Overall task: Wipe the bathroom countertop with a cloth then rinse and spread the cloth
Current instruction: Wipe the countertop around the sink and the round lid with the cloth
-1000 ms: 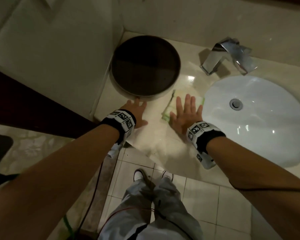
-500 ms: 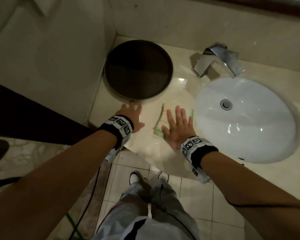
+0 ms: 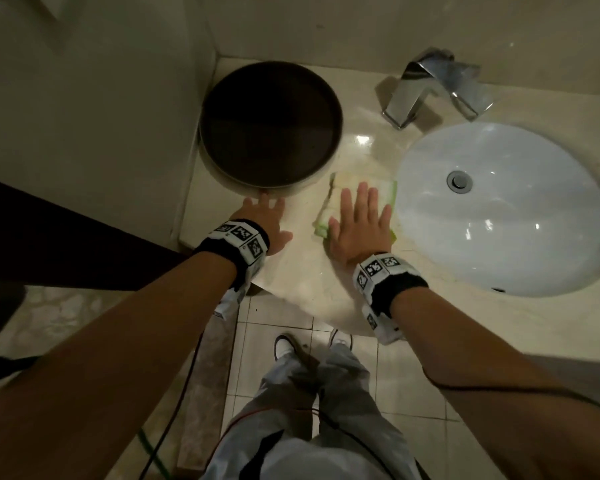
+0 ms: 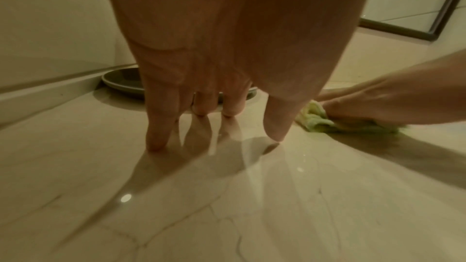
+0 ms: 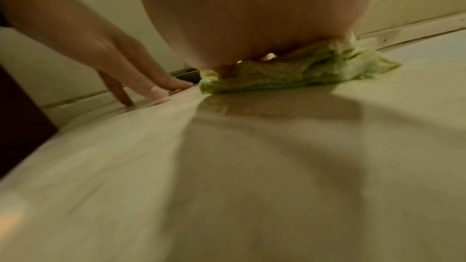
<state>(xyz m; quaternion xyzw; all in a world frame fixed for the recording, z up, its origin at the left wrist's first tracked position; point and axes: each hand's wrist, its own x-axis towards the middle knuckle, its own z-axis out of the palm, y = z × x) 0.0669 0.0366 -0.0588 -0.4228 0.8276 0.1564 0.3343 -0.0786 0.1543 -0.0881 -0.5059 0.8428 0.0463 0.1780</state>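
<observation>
A folded pale yellow-green cloth lies on the glossy beige marble countertop between the dark tray and the basin. My right hand presses flat on it with straight, spread fingers; in the right wrist view the palm hides most of the cloth. My left hand rests on the bare counter to the cloth's left, fingers straight, tips down on the stone just in front of the tray.
A round dark tray stands in the back left corner against the wall. A white oval basin with a drain lies right of the cloth, a chrome faucet behind it. The counter's front edge curves above a tiled floor.
The right hand slid the cloth back along the counter toward me, then forward again toward the tray and basin rim. The left hand has stayed planted in front of the tray.
</observation>
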